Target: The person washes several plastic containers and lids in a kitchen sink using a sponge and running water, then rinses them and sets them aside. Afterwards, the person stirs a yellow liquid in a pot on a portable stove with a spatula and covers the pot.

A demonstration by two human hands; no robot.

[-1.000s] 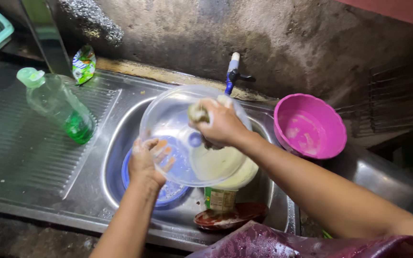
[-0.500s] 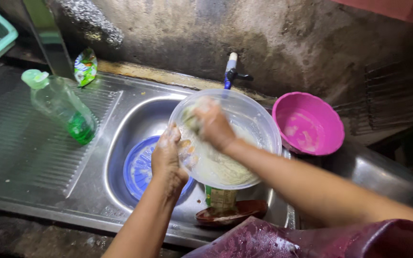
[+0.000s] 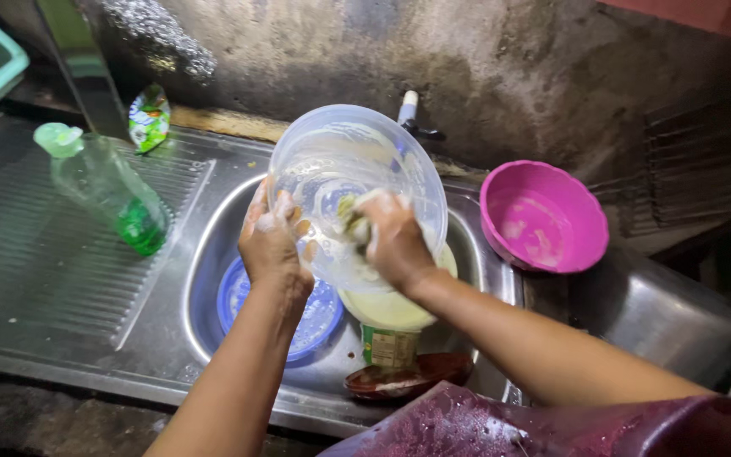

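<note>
Over sink (image 3: 213, 245), left hand (image 3: 271, 241) clamps soapy bowl (image 3: 340, 169) rim; right hand (image 3: 395, 241) grips sponge (image 3: 355, 222) inside. Bowl looks light, slippery.

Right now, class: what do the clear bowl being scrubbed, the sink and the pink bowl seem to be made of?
Clear bowl: likely thin plastic, glossy, translucent; the hands show through its wall.
Sink: likely stainless steel, brushed grey, with dull reflections and a ribbed drainboard.
Pink bowl: probably plastic, evenly coloured with a soft sheen.
</note>
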